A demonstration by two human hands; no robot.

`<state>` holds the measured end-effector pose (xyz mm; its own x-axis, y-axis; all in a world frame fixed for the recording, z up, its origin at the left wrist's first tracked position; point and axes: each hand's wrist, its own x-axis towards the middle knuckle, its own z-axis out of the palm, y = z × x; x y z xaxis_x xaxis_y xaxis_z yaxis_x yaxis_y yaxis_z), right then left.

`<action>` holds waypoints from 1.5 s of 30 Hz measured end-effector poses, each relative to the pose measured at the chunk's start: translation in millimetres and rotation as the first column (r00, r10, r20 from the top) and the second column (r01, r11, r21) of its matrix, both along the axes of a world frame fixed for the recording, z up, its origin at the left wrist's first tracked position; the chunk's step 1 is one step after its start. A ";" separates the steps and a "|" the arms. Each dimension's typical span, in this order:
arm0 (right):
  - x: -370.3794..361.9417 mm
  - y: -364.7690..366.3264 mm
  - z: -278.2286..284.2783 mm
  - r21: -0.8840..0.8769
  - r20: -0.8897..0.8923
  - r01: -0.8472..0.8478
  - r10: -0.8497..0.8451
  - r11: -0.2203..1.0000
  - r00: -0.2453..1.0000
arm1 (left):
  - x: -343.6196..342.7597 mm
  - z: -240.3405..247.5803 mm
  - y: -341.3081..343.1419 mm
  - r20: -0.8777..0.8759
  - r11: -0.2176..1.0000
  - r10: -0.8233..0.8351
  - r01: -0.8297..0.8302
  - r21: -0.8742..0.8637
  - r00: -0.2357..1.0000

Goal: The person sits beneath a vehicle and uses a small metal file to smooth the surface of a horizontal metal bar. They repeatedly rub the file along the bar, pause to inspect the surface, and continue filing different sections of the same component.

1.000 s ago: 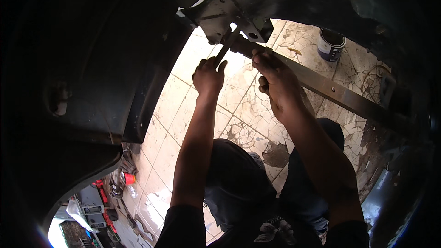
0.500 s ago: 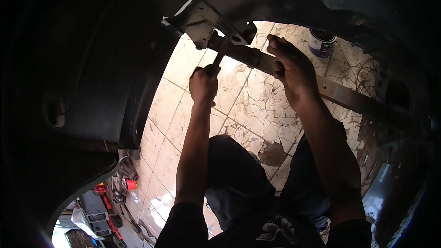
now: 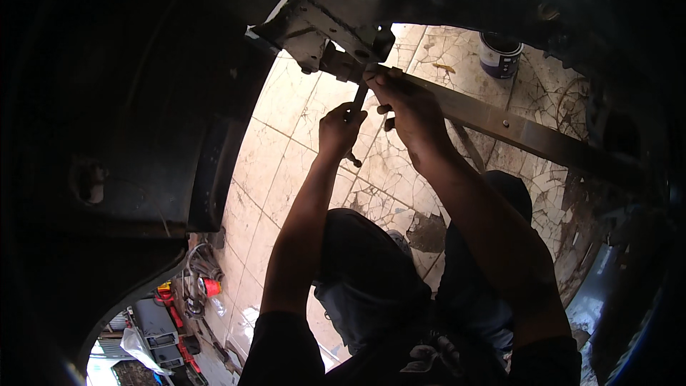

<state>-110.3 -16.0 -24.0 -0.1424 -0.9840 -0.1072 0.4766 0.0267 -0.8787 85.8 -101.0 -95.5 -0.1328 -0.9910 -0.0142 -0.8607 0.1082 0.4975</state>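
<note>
My left hand (image 3: 341,132) is closed around a dark, bar-shaped metal hand tool (image 3: 359,99). Its short lower end pokes out below my fist; its kind is not clear. The tool's upper end reaches a dark metal bracket (image 3: 339,64) under a vehicle body panel (image 3: 457,0). My right hand (image 3: 414,118) is curled at that upper end, with its foremost fingertips by the joint between bracket and beam. What those fingers grip is hidden. Past my right hand runs a long metal beam (image 3: 500,121), sloping down to the right.
A large dark curved panel (image 3: 128,136) fills the left side. On the cracked tile floor (image 3: 279,129) stands a dark blue can (image 3: 499,57) at the far right. Red and grey tools (image 3: 157,325) lie at lower left. My knees (image 3: 368,250) are below my hands.
My right hand has moved left and slightly down to the tool's upper end, its fingers curling in. My left hand has shifted right with the tool.
</note>
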 end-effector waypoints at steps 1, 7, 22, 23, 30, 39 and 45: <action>4.5 -0.8 -0.3 0.010 0.051 0.016 -0.016 1.000 0.999 | 1.2 -2.5 0.2 -0.042 1.000 -0.003 0.004 0.030 0.999; 26.6 0.2 -5.5 0.022 0.018 -0.003 0.002 1.000 1.000 | -5.2 -0.2 7.0 0.068 0.983 -0.093 0.081 0.164 0.993; 23.2 -0.8 -10.8 -0.123 -0.197 0.137 -0.160 0.983 0.967 | 19.4 -47.2 -27.9 0.403 0.981 -0.177 0.192 0.004 0.898; 19.7 1.5 -8.6 -0.140 -0.223 0.140 -0.169 0.980 0.960 | 22.3 -46.8 -27.2 0.391 0.979 -0.196 0.204 0.022 0.899; -2.0 6.7 -10.1 -0.145 -0.195 0.105 -0.132 0.984 0.972 | 7.7 -34.0 -15.1 0.219 0.953 -0.300 0.282 0.111 0.928; -48.6 47.5 9.8 -0.264 -0.414 0.187 -0.286 0.946 0.864 | -66.5 33.4 42.6 -0.322 0.842 -0.538 0.476 -0.254 0.779; -89.7 144.2 22.4 -0.438 -0.486 0.340 -0.537 0.832 0.689 | -136.0 90.4 131.3 -0.623 0.711 -0.608 0.686 -0.151 0.492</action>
<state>-200.0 128.3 -1.6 -0.5011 -0.7570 0.4193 -0.2248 -0.3540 -0.9078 -50.1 30.3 -5.1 -0.7532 -0.6192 0.2218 -0.0831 0.4241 0.9018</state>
